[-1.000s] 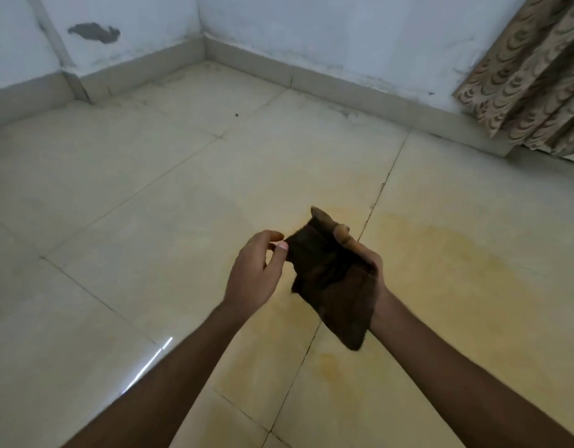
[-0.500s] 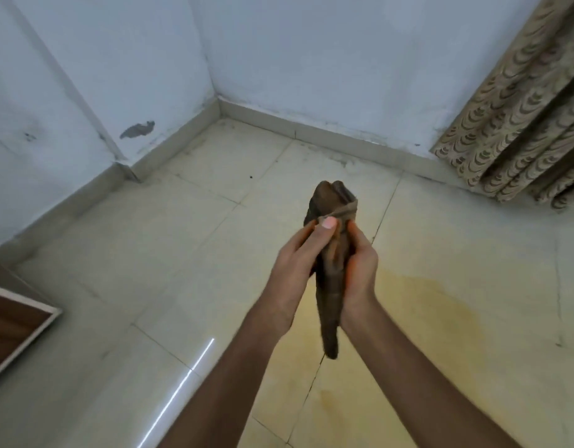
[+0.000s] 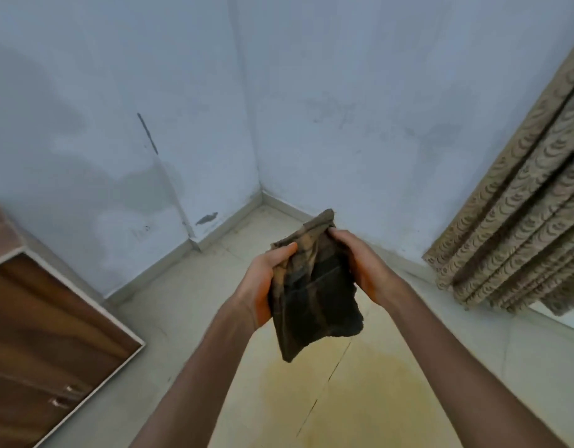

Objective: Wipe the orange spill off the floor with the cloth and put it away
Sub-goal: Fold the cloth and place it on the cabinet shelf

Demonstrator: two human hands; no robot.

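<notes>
Tiled floor (image 3: 188, 334), room corner at 12. Orange spill (image 3: 360, 392) at 6, below my arms. My left hand (image 3: 263, 286) and right hand (image 3: 366, 266) both grip the folded cloth (image 3: 314, 305), mid-air. Wooden cabinet (image 3: 43, 344) at 9, curtain (image 3: 524, 221) at 3.

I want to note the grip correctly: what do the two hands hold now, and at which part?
Both hold the dark cloth above the floor: left hand on its left edge, right hand on its upper right edge.

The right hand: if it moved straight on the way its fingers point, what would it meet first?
The right hand already grips the cloth, fingers pointing left; past it, probably the left hand.
</notes>
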